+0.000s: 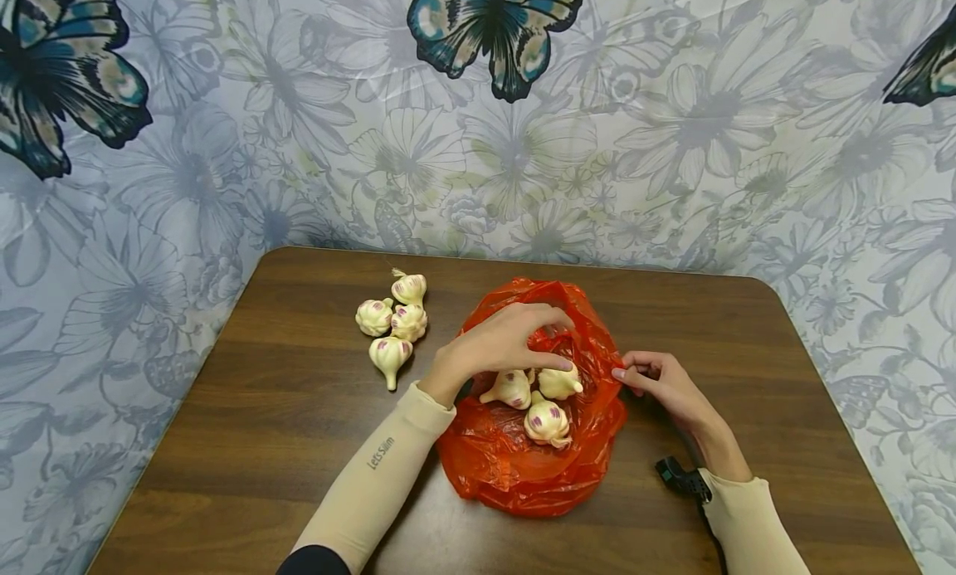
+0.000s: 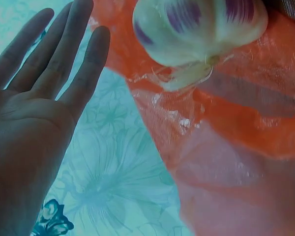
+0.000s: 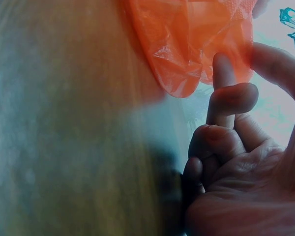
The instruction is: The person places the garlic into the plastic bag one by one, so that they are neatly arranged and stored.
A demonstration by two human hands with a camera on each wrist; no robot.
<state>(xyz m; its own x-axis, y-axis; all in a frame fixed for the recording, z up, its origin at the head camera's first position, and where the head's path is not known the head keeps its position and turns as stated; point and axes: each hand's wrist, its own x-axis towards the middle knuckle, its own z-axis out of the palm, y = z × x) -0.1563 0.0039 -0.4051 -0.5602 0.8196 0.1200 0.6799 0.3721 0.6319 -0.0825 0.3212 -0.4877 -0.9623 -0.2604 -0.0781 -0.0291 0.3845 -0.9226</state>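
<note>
A crumpled red plastic bag [image 1: 515,475] lies spread open on the table, with three garlic bulbs [image 1: 548,423] showing inside its mouth. Over the bulbs reaches my left hand [image 1: 508,340], its thumb overlapping the rearmost one in the head view. The left wrist view has its fingers [image 2: 91,64] straight and apart, with a purple-streaked garlic bulb [image 2: 201,29] beside them. At the bag's right edge, my right hand [image 1: 668,388] pinches the thin plastic between thumb and index finger. In the right wrist view, its other fingers [image 3: 219,140] are bent below the red plastic.
Several more garlic bulbs [image 1: 391,355] lie in a loose group on the table, left of the bag. The brown wooden table [image 1: 261,442] has rounded far corners. Behind it hangs a floral cloth [image 1: 695,127] with butterflies. A small black device [image 1: 681,478] sits at the right wrist.
</note>
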